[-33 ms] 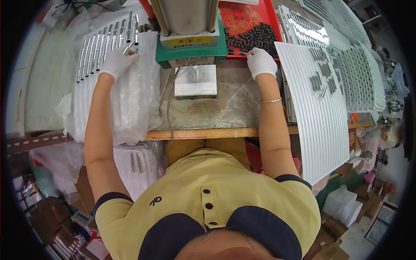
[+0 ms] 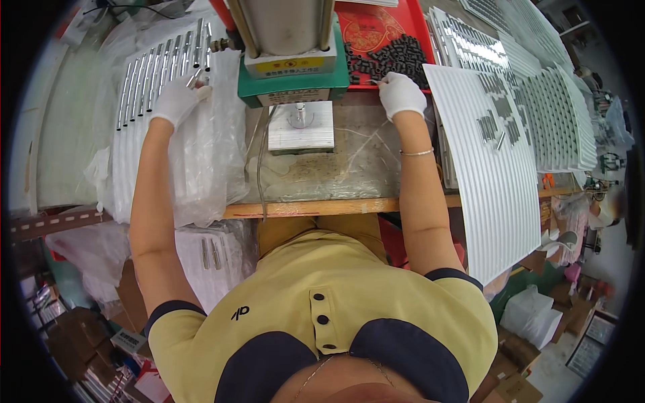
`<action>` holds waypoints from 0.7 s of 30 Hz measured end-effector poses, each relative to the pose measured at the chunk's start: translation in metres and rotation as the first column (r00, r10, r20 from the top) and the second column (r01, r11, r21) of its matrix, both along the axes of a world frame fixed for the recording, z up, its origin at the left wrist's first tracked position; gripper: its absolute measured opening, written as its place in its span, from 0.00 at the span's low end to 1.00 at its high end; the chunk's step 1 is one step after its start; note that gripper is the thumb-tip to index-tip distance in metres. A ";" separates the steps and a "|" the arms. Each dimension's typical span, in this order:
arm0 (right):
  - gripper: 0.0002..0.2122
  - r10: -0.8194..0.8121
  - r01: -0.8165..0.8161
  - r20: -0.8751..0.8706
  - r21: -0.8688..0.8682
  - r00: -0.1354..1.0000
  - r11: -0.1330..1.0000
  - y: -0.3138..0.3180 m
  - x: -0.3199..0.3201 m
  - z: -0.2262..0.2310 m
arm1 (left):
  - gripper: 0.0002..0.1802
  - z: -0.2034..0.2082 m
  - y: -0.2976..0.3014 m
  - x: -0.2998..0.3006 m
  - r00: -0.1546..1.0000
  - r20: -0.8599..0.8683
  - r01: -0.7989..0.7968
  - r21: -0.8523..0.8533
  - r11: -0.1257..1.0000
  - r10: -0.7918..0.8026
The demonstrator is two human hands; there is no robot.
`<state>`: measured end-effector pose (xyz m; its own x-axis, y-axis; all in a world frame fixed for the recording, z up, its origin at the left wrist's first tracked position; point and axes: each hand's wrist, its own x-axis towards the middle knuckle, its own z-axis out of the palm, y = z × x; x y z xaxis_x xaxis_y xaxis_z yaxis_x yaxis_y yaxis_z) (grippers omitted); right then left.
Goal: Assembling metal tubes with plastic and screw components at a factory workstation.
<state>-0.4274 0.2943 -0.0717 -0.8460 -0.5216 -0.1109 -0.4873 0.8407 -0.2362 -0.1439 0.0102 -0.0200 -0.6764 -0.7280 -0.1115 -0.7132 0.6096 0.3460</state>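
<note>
My left hand [image 2: 176,101], in a white glove, is closed on a shiny metal tube [image 2: 195,78], above a row of similar silver tubes [image 2: 149,80] lying on a white ribbed sheet wrapped in clear plastic. My right hand [image 2: 402,97], also gloved, is at the near edge of a red tray [image 2: 422,27] holding a heap of small black cylindrical pieces [image 2: 396,59]. Its thumb and fingertips are pinched together, and a small pale tip shows beside them; what they hold is not clear. Between my hands stands a press with a green housing [image 2: 293,94].
Below the press sits a flat metal block [image 2: 301,138] with a small upright pin. A white ribbed sheet [image 2: 494,195] carrying short metal pieces overhangs the wooden table edge [image 2: 336,208] at right. More ribbed sheets [image 2: 554,121] lie beyond it. A grey cable [image 2: 261,168] hangs left of the block.
</note>
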 end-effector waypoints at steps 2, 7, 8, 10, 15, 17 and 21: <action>0.13 0.031 -0.030 -0.012 0.050 0.999 0.998 -0.009 -0.005 -0.004 | 0.21 -0.005 -0.001 0.011 0.998 -0.052 -0.034 -0.014 0.999 0.033; 0.13 0.071 -0.072 0.007 0.120 0.997 0.990 -0.021 -0.010 -0.006 | 0.12 0.018 0.033 0.031 0.789 -0.591 -0.007 0.263 0.965 0.167; 0.13 0.070 -0.070 0.007 0.119 0.998 0.990 -0.022 -0.011 -0.007 | 0.12 0.028 0.048 0.038 0.718 -0.665 0.032 0.325 0.945 0.205; 0.13 0.076 -0.080 0.044 0.094 0.996 0.992 -0.021 -0.017 -0.013 | 0.11 0.054 0.095 0.046 0.763 -0.554 -0.003 0.514 0.858 0.334; 0.11 0.101 -0.113 -0.100 -0.128 0.990 0.985 -0.003 0.003 -0.005 | 0.13 0.026 0.205 0.022 0.779 -0.560 0.201 0.648 0.735 0.280; 0.09 0.194 -0.226 -0.129 -0.313 0.973 0.923 0.020 0.020 0.011 | 0.13 -0.009 0.218 0.002 0.798 -0.562 0.170 0.556 0.813 0.218; 0.04 0.511 -0.429 -0.065 -0.640 0.857 0.638 0.061 0.077 0.053 | 0.11 -0.056 0.220 -0.025 0.694 -0.703 0.232 0.427 0.874 0.159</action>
<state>-0.3509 0.3554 -0.0185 -0.4695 -0.8290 0.3040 -0.7110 0.1508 -0.6869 -0.1685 0.2303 -0.0764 -0.7141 -0.6928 0.1007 -0.1173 0.2602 0.9584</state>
